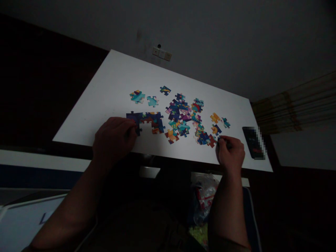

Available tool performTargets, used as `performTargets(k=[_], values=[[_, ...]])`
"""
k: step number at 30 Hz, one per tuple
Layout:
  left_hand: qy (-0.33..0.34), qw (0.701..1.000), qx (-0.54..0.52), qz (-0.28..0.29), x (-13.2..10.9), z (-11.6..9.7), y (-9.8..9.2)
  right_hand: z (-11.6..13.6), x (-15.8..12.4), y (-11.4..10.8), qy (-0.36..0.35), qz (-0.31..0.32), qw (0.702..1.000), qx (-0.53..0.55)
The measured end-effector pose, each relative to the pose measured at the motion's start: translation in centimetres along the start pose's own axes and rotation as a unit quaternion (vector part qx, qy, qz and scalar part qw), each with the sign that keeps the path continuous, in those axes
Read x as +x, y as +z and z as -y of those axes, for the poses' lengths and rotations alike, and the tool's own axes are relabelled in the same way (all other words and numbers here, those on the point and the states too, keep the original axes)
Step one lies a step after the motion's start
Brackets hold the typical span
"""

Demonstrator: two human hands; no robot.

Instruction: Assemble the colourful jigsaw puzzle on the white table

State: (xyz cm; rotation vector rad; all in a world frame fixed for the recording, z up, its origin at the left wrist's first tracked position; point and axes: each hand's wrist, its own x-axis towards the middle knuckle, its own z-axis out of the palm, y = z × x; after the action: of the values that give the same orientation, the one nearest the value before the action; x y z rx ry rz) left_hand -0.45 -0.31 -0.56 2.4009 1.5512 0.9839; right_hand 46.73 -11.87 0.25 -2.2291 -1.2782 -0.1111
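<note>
My left hand is closed at the left end of a joined puzzle section, its curled fingers covering that corner. This dark blue section has a gap along its lower side. On the right, my right hand pinches at the edge of a heap of loose puzzle pieces. A small teal bit of a puzzle piece shows at its fingertips, mostly hidden by them. Closest to that hand are a reddish-brown piece and a blue piece with a yellow curve.
The pieces lie on a white table against a wall with sockets. Stray pieces lie farther back. A dark phone, partly pixelated, is near the right edge. Below the table edge hangs a clear plastic bag.
</note>
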Motion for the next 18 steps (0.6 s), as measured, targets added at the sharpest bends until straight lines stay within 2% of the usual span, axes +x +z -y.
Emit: performTargets(k=[18], values=[[-0.010,1.000,-0.011,0.017,0.28,-0.04,-0.25,0.49,0.00,-0.19,0.009,0.008,1.000,-0.008]])
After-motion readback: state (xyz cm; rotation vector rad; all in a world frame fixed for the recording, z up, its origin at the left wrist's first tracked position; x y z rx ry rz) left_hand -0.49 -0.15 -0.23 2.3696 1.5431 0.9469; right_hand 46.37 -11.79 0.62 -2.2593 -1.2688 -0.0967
